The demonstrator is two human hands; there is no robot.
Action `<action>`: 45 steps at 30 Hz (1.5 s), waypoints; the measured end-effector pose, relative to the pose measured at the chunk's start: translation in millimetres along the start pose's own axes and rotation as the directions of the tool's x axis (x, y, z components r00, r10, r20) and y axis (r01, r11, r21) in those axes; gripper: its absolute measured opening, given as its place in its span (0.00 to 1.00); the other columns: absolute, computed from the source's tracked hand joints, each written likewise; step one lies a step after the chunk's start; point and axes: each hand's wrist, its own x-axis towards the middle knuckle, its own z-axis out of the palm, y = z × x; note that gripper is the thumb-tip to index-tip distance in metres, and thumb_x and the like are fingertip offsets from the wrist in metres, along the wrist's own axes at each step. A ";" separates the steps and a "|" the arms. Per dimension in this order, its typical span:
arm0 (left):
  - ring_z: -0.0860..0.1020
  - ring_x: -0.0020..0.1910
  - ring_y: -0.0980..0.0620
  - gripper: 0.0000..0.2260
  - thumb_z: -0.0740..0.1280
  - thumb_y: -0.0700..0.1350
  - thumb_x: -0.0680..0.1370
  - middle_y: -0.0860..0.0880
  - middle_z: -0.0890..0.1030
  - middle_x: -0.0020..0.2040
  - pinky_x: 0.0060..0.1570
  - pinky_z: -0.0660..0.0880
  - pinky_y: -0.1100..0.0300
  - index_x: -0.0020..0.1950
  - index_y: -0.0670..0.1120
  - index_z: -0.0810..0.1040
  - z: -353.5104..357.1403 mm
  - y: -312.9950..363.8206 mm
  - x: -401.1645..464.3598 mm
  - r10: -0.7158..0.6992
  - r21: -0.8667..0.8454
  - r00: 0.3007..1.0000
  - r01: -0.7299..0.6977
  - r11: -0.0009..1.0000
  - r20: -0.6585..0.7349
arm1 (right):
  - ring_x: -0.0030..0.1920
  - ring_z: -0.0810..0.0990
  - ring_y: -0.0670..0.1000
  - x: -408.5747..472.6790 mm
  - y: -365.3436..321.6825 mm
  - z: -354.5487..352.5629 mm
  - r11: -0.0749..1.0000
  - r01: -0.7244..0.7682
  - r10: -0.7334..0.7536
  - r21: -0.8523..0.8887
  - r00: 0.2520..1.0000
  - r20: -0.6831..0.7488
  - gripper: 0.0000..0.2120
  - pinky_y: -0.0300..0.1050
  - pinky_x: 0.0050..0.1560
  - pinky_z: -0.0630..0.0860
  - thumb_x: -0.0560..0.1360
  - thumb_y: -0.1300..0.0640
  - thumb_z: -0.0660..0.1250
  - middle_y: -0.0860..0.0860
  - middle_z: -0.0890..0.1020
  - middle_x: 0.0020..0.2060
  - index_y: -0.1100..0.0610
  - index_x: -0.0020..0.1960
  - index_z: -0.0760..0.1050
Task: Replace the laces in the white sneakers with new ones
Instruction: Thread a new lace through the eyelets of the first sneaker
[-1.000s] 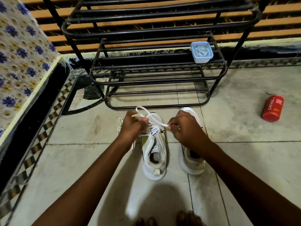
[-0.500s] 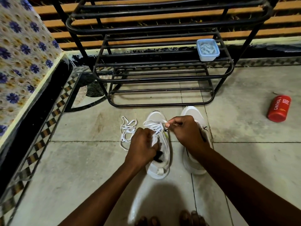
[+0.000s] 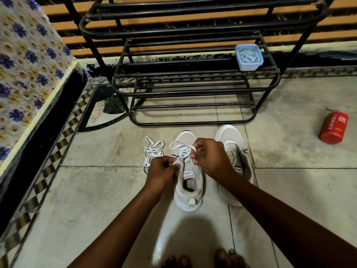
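As before, hands (image 3: 212,157) grip lace (image 3: 179,146)

A black metal shoe rack (image 3: 193,89) stands at the far side, with a pale blue lidded box (image 3: 249,57) on its right end. A red can (image 3: 333,127) lies on the floor at right.

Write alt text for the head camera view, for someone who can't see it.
Two hands work a white lace on the left of two white sneakers on a tiled floor: the left hand grips the shoe's side, the right hand pinches the lace. A loose lace lies alongside; behind stands a black shoe rack.
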 end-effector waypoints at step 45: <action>0.82 0.45 0.48 0.07 0.69 0.33 0.78 0.38 0.86 0.46 0.51 0.78 0.54 0.52 0.40 0.85 -4.5 3.4 -7.6 0.064 -0.137 0.992 -0.049 0.989 0.107 | 0.43 0.80 0.55 11.5 6.0 24.1 0.949 0.075 -0.072 -0.305 0.997 0.022 0.07 0.50 0.45 0.79 0.67 0.54 0.74 0.48 0.82 0.34 0.49 0.38 0.76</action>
